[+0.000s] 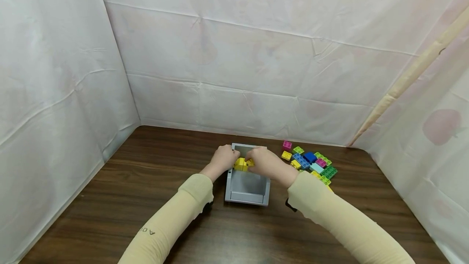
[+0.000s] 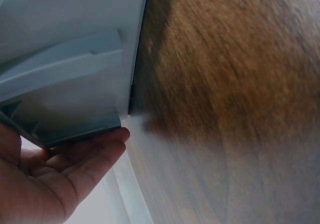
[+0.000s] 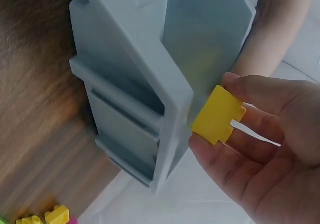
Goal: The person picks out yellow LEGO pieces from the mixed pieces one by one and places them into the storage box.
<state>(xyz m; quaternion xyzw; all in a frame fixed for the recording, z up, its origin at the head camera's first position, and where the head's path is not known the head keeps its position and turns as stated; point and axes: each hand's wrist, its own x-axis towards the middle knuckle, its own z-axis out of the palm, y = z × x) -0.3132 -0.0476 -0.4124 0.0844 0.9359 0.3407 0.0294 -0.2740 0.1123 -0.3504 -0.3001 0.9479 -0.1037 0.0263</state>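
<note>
A grey plastic bin (image 1: pixel 246 197) stands in the middle of the table. My left hand (image 1: pixel 224 159) grips its left side near the back; in the left wrist view, the fingers (image 2: pixel 100 159) lie against the bin's outer wall. Between thumb and fingertips, my right hand (image 1: pixel 266 162) pinches a yellow toy brick (image 3: pixel 216 115) over the bin, studs toward the palm. Beside that brick, more yellow bricks (image 1: pixel 240 164) show at the bin's left wall; the head view does not show clearly what supports them.
Right of the bin lies a loose group of toy bricks, among them a blue brick (image 1: pixel 301 161), a dark green brick (image 1: pixel 329 172) and a magenta brick (image 1: pixel 287 145). Pale curtains (image 1: pixel 220 72) hang behind and beside the brown wooden table (image 1: pixel 146 174).
</note>
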